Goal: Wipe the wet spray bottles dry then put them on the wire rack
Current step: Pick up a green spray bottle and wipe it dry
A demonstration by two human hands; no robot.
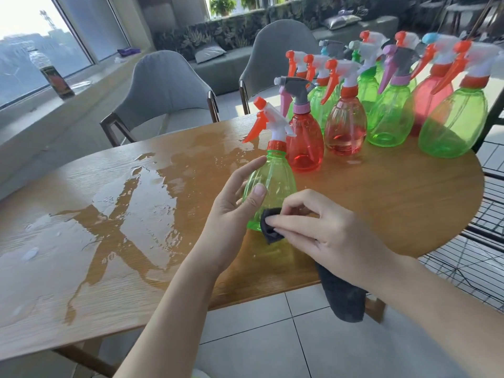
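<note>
The wooden table (pixel 381 203) fills the view, a wide sheet of water (pixel 131 214) gleaming across its left half. Past its right edge sits the black wire rack (pixel 485 236). 2 grey chairs (pixel 169 88) stand at the far edge. Crowding the far right corner is a cluster of spray bottles (pixel 392 105) — green ones and red ones, all upright, well over 10 of them. Nearer the front edge, 1 green spray bottle (pixel 270 181) with an orange trigger stands upright by itself. A dark grey cloth (pixel 343 293) hangs off the front edge. The left hand (pixel 234 203) rests against the bottle's left side, fingers straight and loose. The right hand (pixel 324 227) pinches the cloth — pressing a fold of it onto the bottle's lower front.
</note>
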